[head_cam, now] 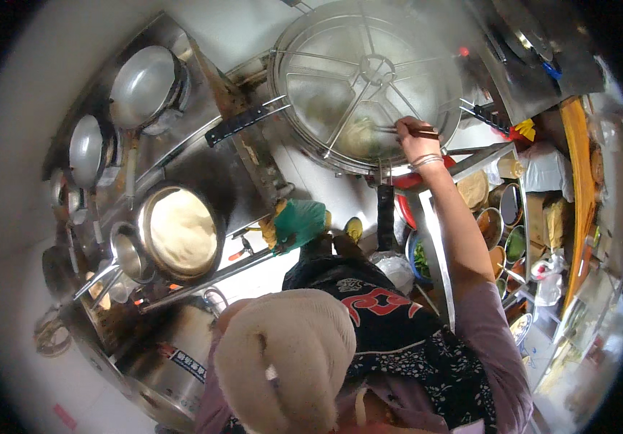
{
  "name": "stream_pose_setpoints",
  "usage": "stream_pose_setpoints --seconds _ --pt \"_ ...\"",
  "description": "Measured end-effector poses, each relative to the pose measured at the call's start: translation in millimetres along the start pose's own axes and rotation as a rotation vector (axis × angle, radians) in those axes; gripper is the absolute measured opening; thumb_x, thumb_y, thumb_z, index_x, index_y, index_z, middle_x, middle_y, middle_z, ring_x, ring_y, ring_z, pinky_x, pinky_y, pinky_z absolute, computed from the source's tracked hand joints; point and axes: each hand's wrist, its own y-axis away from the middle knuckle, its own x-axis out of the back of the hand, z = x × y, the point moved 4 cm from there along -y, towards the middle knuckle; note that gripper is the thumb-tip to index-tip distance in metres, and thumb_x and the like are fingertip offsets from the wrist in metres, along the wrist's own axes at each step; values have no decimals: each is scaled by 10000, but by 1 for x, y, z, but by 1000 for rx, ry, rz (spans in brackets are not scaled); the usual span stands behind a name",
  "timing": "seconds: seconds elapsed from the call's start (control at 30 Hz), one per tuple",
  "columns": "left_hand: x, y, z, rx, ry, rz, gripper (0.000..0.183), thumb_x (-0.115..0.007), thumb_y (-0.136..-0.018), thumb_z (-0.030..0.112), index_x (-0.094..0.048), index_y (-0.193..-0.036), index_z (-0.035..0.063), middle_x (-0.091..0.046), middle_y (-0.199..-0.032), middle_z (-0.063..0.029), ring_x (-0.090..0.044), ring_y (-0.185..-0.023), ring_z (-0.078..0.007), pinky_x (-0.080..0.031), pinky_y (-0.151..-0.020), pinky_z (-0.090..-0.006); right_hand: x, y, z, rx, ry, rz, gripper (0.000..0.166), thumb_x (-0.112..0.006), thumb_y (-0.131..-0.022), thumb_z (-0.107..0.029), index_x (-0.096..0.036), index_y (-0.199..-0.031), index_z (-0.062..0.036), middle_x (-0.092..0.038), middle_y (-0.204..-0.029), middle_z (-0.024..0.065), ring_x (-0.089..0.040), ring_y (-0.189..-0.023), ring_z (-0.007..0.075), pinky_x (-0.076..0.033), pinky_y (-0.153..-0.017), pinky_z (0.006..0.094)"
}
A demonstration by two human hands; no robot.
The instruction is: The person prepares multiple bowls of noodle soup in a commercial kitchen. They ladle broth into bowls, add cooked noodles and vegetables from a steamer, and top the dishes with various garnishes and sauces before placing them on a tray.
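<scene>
My right hand, a bracelet on its wrist, grips dark brown chopsticks above the front of a large round steel pot. Their tips point left and reach a pale clump that looks like noodles in one compartment of the cooker. A metal rack with spokes divides the pot's top into several compartments of cloudy liquid. In the compartment to the left is a blurred greenish patch. Black-gripped handles stick out over the rim. My left hand is out of view; a beige knitted fabric covers the lower middle.
Left of the pot is a steel stove counter with pans, a round pot of pale contents and a ladle. A green plastic bag hangs near its edge. Rightward are bowls of ingredients and a wooden board.
</scene>
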Motion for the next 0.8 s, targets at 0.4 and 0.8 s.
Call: stream_pose_setpoints --seconds 0.4,0.8 --pt "38 26 5 68 -157 97 328 -767 -805 249 -623 -979 11 -592 -897 -93 -555 -742 -218 -499 -621 -354 -5 -8 23 -198 -357 -139 179 -630 -884 -209 -689 -945 -51 -709 -830 80 -667 -686 234 -522 -706 345" --pt "104 115 29 338 -735 509 382 -700 -796 180 -545 -1088 -13 -547 -1106 -189 -543 -671 -160 -445 -576 -251 0 -3 -17 -50 -196 -127 193 -583 -898 -184 -665 -876 -11 -666 -714 126 -677 -644 227 -532 -603 345"
